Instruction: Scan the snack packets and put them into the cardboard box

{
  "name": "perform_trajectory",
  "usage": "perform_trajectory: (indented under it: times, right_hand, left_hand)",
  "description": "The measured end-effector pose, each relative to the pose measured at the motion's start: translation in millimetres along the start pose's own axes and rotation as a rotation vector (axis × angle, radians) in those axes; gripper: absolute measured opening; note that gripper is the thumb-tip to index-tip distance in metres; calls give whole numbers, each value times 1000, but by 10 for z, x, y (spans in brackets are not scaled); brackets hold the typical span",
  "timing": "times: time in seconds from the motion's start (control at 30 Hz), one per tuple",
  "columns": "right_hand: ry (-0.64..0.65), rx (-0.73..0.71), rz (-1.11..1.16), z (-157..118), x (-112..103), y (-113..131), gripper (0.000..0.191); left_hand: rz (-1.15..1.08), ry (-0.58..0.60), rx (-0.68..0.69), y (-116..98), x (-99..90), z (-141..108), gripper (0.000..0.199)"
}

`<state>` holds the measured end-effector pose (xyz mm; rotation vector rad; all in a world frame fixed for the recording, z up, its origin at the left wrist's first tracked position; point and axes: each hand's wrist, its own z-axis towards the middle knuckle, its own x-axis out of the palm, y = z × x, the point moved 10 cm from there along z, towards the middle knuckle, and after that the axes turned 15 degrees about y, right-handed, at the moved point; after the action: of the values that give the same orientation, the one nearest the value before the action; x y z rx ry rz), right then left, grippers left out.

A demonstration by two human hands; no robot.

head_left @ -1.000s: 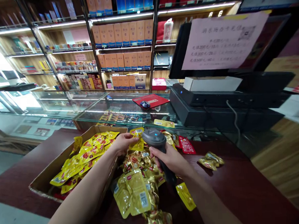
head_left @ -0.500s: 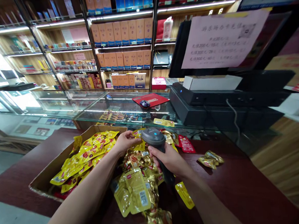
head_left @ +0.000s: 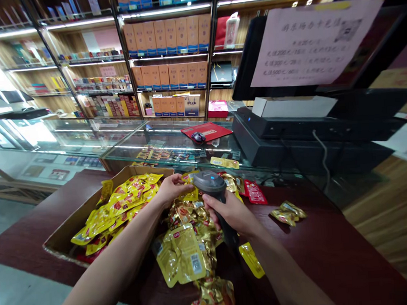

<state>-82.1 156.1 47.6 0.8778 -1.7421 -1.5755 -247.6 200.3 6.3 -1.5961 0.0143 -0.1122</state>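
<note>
My right hand (head_left: 228, 211) is wrapped round the handle of a dark grey barcode scanner (head_left: 210, 182), whose head lies over a pile of snack packets. My left hand (head_left: 174, 188), just left of the scanner head, pinches the edge of a yellow packet (head_left: 191, 194) partly hidden behind the scanner. Gold packets (head_left: 187, 212) are heaped below both hands, with a flat yellow-green packet (head_left: 188, 253) nearer me. To the left, a cardboard box (head_left: 61, 231) holds many yellow packets (head_left: 123, 200).
A red packet (head_left: 255, 192) and a gold packet (head_left: 288, 213) lie right of the pile on the dark red table (head_left: 318, 256). Behind are a glass counter (head_left: 126, 148), a mouse (head_left: 198, 137) and a monitor with a paper sign (head_left: 307, 47).
The view has shifted slightly. Both hands stay almost in place, the left still at the yellow packet and the right still round the scanner.
</note>
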Motion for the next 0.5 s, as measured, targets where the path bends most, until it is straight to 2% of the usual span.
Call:
perform_trajectory:
  times: [0.3,0.5]
  right_hand:
    - [-11,21,-9,2,-4,7,36]
    - [-21,30,-10,-27,-9,40,38]
  left_hand:
    - [-33,36,26,5,24,11,45]
    - [36,-24,19,-30,-55,-2,47]
